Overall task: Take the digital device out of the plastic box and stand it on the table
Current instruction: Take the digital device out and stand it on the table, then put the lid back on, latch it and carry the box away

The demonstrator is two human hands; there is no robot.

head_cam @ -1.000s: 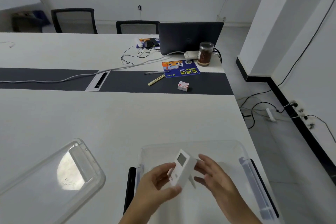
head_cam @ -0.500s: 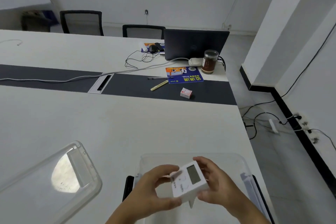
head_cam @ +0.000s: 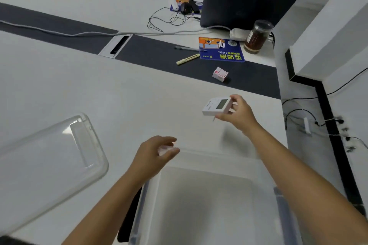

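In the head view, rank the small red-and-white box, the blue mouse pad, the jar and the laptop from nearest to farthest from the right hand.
From the right hand, holding the digital device:
1. Small red-and-white box, just beyond it on the dark strip.
2. Blue mouse pad, farther back.
3. Jar, back right.
4. Laptop, at the far edge.

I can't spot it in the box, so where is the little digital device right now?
In the head view, the digital device is in the right hand, above the white table, beyond the plastic box and near the small red-and-white carton.
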